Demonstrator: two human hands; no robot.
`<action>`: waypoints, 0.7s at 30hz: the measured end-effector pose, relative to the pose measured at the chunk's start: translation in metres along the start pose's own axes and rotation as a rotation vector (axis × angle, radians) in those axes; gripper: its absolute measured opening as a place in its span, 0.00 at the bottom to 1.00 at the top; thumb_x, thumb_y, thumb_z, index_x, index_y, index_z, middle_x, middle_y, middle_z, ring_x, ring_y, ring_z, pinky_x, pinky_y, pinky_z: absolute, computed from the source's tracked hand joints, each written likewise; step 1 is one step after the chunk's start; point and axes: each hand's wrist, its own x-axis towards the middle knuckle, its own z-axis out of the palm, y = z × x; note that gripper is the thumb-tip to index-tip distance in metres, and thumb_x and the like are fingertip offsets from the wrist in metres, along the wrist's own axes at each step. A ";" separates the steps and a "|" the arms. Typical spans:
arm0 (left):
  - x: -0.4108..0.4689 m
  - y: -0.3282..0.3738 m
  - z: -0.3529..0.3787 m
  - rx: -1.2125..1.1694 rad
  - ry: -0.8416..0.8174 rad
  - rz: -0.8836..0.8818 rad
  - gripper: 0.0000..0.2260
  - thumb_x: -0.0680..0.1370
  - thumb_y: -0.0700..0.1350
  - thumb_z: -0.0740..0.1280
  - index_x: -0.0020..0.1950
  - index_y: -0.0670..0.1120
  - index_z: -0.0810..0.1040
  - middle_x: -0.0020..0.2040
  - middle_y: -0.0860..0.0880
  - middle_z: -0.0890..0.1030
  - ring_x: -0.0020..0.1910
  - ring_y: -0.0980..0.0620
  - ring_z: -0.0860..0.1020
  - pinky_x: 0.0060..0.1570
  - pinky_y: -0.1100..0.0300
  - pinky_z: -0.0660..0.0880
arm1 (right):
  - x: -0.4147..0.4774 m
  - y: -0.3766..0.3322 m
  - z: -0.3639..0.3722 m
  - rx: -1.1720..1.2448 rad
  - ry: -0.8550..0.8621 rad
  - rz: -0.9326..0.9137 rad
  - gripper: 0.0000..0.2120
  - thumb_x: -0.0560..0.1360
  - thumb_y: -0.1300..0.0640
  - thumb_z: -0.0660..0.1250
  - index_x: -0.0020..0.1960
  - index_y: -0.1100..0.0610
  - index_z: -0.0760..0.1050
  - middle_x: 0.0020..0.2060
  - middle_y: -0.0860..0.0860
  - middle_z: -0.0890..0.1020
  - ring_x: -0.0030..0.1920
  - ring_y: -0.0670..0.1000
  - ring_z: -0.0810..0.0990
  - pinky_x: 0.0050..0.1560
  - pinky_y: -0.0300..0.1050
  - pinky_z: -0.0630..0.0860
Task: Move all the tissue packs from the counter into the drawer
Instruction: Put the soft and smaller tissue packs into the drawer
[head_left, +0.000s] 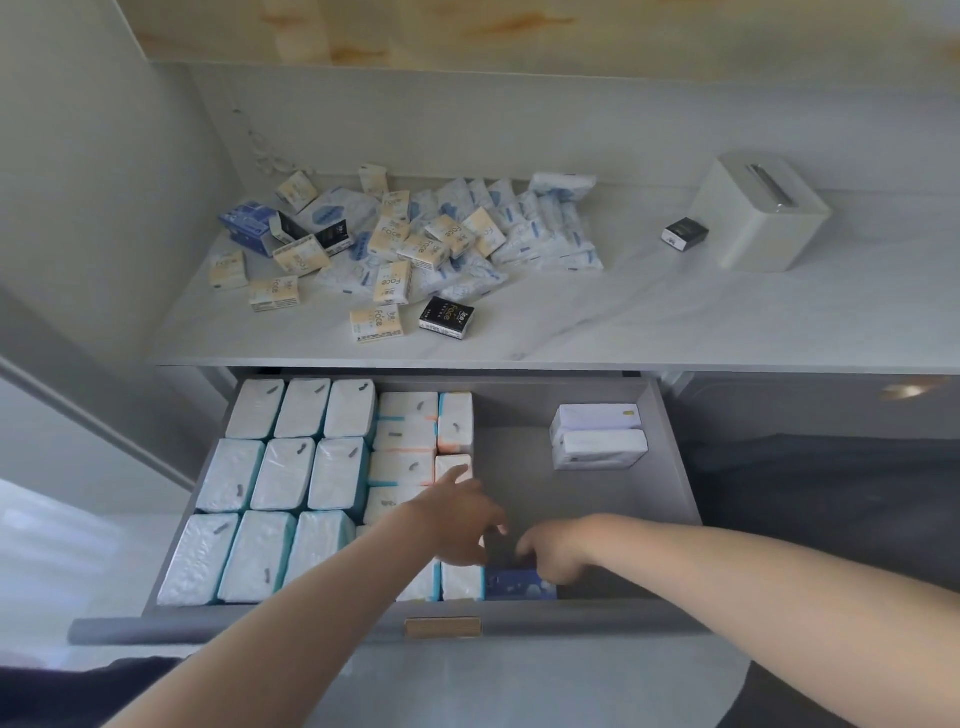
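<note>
The right hand (556, 553) is curled on a blue pack (519, 584), apparently to tuck it into the drawer's (670, 441) front row, white packs (460, 579) seemingly steadied by the spread left hand (462, 519), while a pile (415, 244) lies on the table (675, 312).

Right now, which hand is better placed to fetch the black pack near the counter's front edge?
Left, probably. The left hand lies open, in line with the black pack; the right hand has its fingers curled on the blue pack in the drawer.
</note>
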 end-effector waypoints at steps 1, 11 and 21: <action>0.000 0.001 0.001 0.011 -0.022 0.010 0.16 0.79 0.54 0.64 0.67 0.56 0.75 0.65 0.54 0.77 0.73 0.49 0.64 0.75 0.43 0.41 | 0.000 -0.002 0.001 0.002 0.015 -0.006 0.24 0.79 0.67 0.57 0.75 0.56 0.68 0.71 0.54 0.73 0.67 0.57 0.73 0.54 0.43 0.69; -0.005 -0.002 -0.009 -0.311 0.032 -0.035 0.12 0.78 0.49 0.65 0.61 0.56 0.80 0.60 0.57 0.80 0.64 0.52 0.74 0.73 0.49 0.60 | -0.013 -0.011 -0.023 -0.016 0.123 -0.034 0.14 0.78 0.64 0.58 0.60 0.58 0.76 0.47 0.53 0.78 0.46 0.56 0.75 0.41 0.44 0.72; -0.052 -0.066 -0.097 -0.414 0.306 -0.279 0.06 0.78 0.50 0.67 0.55 0.54 0.77 0.51 0.57 0.79 0.55 0.53 0.78 0.54 0.60 0.72 | -0.048 -0.043 -0.122 0.329 0.638 -0.134 0.14 0.77 0.60 0.60 0.56 0.52 0.81 0.50 0.46 0.81 0.52 0.50 0.79 0.45 0.38 0.71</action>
